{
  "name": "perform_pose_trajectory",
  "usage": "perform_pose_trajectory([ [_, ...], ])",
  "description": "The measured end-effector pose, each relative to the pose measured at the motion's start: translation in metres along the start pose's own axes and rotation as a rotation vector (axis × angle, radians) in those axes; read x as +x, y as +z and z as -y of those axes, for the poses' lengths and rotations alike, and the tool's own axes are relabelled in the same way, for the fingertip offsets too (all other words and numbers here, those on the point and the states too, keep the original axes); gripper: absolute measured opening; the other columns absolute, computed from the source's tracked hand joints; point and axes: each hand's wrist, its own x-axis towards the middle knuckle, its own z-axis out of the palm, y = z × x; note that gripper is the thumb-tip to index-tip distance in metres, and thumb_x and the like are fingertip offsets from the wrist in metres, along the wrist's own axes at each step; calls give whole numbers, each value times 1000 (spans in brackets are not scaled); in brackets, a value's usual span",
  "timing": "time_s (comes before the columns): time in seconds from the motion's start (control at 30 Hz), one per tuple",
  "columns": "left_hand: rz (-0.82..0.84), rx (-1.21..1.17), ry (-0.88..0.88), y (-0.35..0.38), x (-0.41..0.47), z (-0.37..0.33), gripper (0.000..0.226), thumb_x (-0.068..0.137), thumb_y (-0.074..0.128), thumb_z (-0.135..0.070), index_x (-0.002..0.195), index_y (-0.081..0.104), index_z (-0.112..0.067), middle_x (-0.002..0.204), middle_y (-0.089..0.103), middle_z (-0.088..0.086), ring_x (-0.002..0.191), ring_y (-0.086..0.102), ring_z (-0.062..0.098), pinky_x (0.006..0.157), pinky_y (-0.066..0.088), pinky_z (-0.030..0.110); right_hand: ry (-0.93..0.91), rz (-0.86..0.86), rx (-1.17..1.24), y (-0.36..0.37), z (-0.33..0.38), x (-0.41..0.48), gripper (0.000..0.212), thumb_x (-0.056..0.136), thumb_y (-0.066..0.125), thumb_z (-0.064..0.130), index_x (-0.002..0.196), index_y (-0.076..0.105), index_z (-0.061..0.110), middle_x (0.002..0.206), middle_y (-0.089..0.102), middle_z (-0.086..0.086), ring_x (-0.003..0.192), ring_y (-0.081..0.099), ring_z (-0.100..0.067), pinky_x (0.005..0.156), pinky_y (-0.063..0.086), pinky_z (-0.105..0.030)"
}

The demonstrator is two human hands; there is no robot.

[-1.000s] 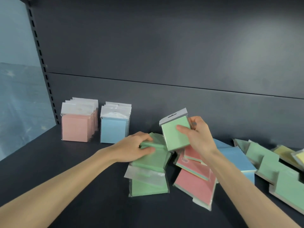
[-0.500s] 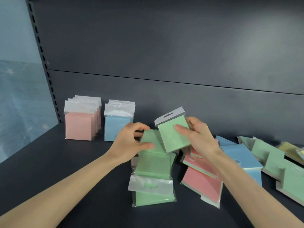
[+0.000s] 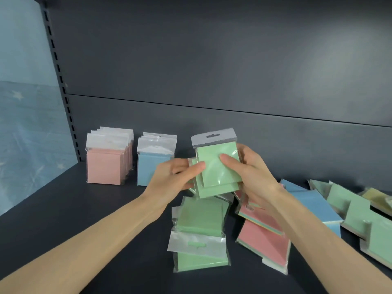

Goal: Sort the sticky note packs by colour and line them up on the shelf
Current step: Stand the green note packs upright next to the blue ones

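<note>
Green sticky-note packs in clear plastic sleeves (image 3: 218, 166) held over the dark grey shelf (image 3: 84, 209).
The left hand (image 3: 174, 177) and right hand (image 3: 252, 175) both pinch the small upright stack, thumbs on its front, right of the standing blue packs (image 3: 152, 166) and pink packs (image 3: 106, 164).

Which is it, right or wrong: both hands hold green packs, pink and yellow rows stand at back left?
Wrong once. Head view: pink row and blue row stand at back left, not yellow. Both the left hand and right hand do hold green packs.
</note>
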Motion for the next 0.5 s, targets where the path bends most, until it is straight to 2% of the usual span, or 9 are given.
perform_pose_trajectory([
  [0.07, 26, 59, -14, 5, 2, -2, 28, 77, 74, -28, 97, 69, -10, 89, 75, 1, 83, 71, 14, 77, 57, 27, -9, -25, -35, -1, 1, 5, 33, 89, 63, 14, 121, 53, 10, 111, 68, -4, 99, 68, -19, 86, 55, -35],
  [0.13, 4, 92, 24, 7, 8, -5, 24, 80, 73, -16, 103, 67, -12, 92, 73, 6, 81, 70, 15, 72, 57, 25, 13, -55, -79, -3, 1, 12, 33, 87, 66, 15, 117, 57, 6, 109, 69, -8, 99, 68, -22, 89, 54, -40],
  [0.23, 0, 100, 72, 8, 21, -7, 50, 81, 70, -5, 124, 55, -26, 99, 70, 5, 83, 69, 16, 73, 54, 25, 97, -44, -171, -7, 2, 27, 26, 85, 68, 14, 107, 65, 2, 105, 71, -12, 96, 69, -25, 91, 54, -42],
  [0.33, -6, 155, 127, 11, 31, -4, 68, 82, 68, -1, 133, 42, -38, 105, 66, 1, 87, 67, 20, 74, 54, 26, 171, -20, -221, -12, 0, 41, 24, 84, 69, 14, 103, 66, 0, 104, 72, -13, 93, 70, -26, 88, 54, -42],
  [0.43, -38, 157, 158, 12, 41, 2, 77, 82, 68, -2, 140, 32, -36, 110, 63, -3, 92, 64, 22, 75, 53, 27, 209, -15, -191, -17, -1, 51, 32, 80, 72, 16, 108, 64, 1, 105, 71, -11, 94, 70, -24, 89, 54, -40],
  [0.5, -54, 200, 171, 11, 46, 4, 72, 83, 67, -2, 140, 33, -31, 110, 63, -5, 93, 63, 19, 76, 52, 26, 221, 39, -174, -23, 2, 54, 24, 83, 68, 7, 107, 64, 6, 105, 72, -7, 95, 69, -20, 88, 55, -35],
])
